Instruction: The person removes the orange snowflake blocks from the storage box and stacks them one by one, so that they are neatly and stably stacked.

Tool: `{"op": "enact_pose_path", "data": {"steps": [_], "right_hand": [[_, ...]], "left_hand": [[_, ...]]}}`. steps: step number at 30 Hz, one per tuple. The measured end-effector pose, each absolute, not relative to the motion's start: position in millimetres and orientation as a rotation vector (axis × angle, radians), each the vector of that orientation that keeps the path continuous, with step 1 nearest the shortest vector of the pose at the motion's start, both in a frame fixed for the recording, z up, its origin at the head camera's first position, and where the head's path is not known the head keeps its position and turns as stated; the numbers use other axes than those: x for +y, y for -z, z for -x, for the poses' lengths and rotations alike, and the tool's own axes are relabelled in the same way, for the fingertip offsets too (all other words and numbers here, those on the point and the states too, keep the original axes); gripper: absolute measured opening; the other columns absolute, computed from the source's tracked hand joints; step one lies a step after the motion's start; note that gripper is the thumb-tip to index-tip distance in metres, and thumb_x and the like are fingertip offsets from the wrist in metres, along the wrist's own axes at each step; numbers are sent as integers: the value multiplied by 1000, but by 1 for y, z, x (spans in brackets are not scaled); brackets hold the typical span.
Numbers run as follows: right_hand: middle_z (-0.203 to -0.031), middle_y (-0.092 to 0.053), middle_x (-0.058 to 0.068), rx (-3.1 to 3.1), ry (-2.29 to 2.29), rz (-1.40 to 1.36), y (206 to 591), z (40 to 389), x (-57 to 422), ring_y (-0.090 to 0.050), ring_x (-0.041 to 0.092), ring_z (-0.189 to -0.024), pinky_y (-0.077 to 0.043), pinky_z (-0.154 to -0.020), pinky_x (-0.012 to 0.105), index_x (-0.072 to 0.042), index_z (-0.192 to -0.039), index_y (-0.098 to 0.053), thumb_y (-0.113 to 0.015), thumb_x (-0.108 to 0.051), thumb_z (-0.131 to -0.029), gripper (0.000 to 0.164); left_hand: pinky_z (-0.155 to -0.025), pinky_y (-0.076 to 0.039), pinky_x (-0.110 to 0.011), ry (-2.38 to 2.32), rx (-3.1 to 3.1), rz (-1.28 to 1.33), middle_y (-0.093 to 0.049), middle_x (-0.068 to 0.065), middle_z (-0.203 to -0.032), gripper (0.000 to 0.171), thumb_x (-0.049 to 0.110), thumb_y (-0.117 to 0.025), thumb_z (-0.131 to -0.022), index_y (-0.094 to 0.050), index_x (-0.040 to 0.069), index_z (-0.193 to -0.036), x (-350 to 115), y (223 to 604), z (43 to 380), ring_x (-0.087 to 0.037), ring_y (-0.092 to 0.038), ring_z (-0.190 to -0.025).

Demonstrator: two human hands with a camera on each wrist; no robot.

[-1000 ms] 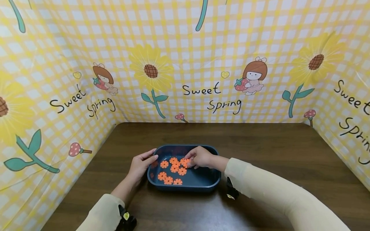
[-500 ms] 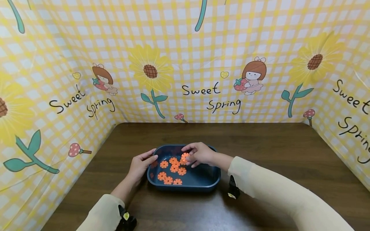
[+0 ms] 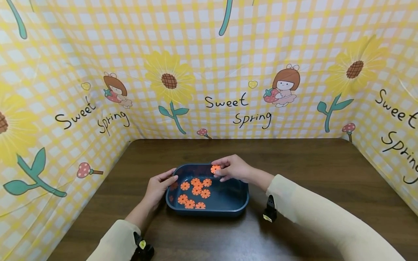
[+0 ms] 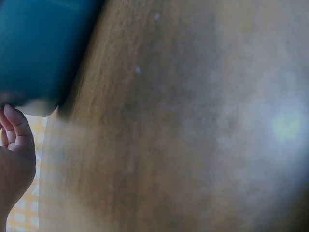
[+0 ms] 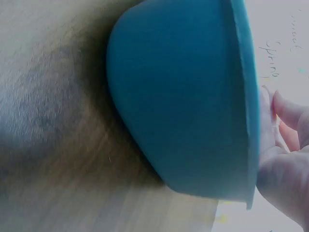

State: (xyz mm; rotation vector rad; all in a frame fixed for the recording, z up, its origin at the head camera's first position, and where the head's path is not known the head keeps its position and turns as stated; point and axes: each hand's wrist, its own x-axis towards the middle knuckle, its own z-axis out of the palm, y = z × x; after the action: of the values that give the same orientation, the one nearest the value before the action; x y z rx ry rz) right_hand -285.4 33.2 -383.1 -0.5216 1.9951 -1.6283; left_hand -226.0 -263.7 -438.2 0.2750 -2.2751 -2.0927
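Observation:
A dark blue oblong tub (image 3: 209, 212) stands on the table in the head view, with several orange notched interlocking discs (image 3: 197, 190) lying on its floor, mostly towards the left. My left hand (image 3: 157, 186) grips the tub's left end, thumb at the rim and fingers outside. The left wrist view has that hand (image 4: 18, 159) at the tub's corner (image 4: 38, 53). Over the far rim, my right hand (image 3: 234, 168) pinches one orange interlocking disc (image 3: 215, 169) between thumb and fingers. The right wrist view shows the right hand (image 5: 289, 154) beyond the tub's outer wall (image 5: 178, 96); the disc is hidden there.
The dark brown wooden table (image 3: 313, 174) spreads out on all sides of the tub. A yellow checked cloth (image 3: 228, 54) with flowers and lettering hangs behind it and along both sides. Black straps (image 3: 270, 209) sit at the sleeve cuffs.
My right hand has lifted one disc from the cluster and moved it up and slightly right, to the tub's far rim. My left hand has stayed at the left end.

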Motion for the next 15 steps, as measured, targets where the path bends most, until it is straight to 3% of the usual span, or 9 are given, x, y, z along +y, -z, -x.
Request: {"op": "enact_pose_path", "data": {"steps": [15], "right_hand": [[-104, -68, 19, 2065, 1761, 557, 374, 294, 77, -65, 35, -102, -55, -78, 43, 4, -136, -53, -64, -2, -93, 45]], "left_hand": [[-79, -55, -31, 2082, -2271, -275, -65, -10, -121, 51, 22, -75, -88, -60, 5, -133, -264, 439, 227, -21, -67, -98]]}}
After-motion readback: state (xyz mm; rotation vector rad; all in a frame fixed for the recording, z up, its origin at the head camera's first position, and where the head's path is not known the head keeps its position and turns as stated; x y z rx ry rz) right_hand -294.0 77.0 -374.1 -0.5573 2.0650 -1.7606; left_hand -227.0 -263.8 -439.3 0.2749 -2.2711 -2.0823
